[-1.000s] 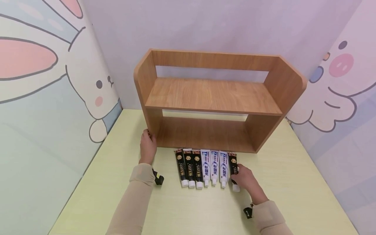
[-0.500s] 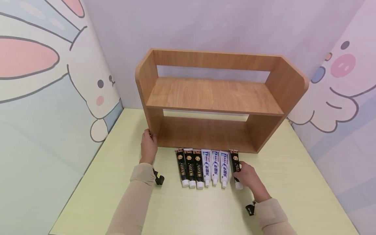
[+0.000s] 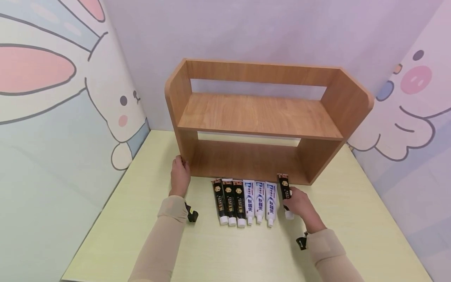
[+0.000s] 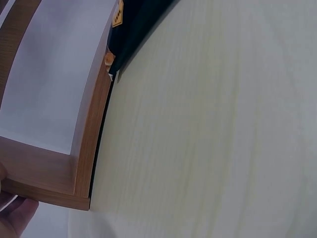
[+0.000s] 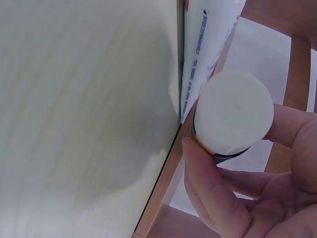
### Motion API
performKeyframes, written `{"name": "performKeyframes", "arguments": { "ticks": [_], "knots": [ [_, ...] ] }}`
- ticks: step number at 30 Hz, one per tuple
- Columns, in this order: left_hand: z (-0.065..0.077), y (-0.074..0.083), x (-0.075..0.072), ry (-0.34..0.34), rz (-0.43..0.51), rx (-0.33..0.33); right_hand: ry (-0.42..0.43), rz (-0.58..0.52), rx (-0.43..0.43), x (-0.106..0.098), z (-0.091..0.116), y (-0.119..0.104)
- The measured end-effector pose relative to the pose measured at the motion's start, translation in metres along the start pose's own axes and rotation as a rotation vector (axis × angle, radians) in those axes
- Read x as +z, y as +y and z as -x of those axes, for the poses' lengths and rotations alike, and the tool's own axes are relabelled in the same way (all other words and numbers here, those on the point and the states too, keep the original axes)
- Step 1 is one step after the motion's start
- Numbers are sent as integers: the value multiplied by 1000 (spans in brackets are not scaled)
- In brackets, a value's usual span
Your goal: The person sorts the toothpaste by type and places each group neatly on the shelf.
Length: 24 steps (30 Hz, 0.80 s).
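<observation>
while the right hand (image 3: 299, 203) grasps a dark tube (image 3: 284, 186) between thumb and fingers, the left hand (image 3: 180, 178) grips the near left edge of a two-tier wooden shelf (image 3: 258, 115). left wrist view: fingertips to either side of the side panel, low down near its corner. held tube: black, gold emblem, white cap (image 5: 235, 111) turned toward the person, flat end pointing at the shelf. in the head view that end overlaps the front edge of the lower board, toward its right side; contact with the board, cannot tell. right wrist view: cap faces the camera, thumb on one side, fingers on the other.

left of the held tube, a row lying on the pale yellow-green table (image 3: 218, 250), in front of the shelf. three white tubes (image 3: 260, 199) with blue lettering nearest it, a narrow gap between; then three black tubes (image 3: 229, 199), the outermost slightly slanted. all six with caps toward the person, flat ends close to the shelf's front edge.

beige sleeves (image 3: 155, 246) on both arms; small black device (image 3: 192, 215) at each wrist. plain lilac-grey wall (image 3: 264, 31) behind. cartoon rabbit (image 3: 116, 109) on the left wall, pink-nosed cartoon figure (image 3: 415, 80) on the right.
</observation>
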<state>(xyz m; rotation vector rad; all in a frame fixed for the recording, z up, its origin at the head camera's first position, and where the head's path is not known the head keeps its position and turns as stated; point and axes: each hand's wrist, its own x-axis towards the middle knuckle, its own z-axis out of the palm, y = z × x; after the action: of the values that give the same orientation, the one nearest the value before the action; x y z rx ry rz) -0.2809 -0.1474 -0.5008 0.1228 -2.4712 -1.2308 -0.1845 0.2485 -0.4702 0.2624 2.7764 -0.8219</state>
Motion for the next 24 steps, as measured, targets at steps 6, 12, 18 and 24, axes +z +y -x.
{"name": "performKeyframes", "arguments": {
  "ticks": [6,12,18,24],
  "knots": [
    [0,-1,1,12,-7,8,24,0,-36,-4,-8,3],
    [1,-2,2,11,-14,2,42,-17,-32,-4,-15,5],
    [0,-2,3,18,-21,5,70,-33,-56,-6,-23,8],
    [1,-2,2,15,-27,3,96,-48,-95,-10,-33,8]
  ]
}}
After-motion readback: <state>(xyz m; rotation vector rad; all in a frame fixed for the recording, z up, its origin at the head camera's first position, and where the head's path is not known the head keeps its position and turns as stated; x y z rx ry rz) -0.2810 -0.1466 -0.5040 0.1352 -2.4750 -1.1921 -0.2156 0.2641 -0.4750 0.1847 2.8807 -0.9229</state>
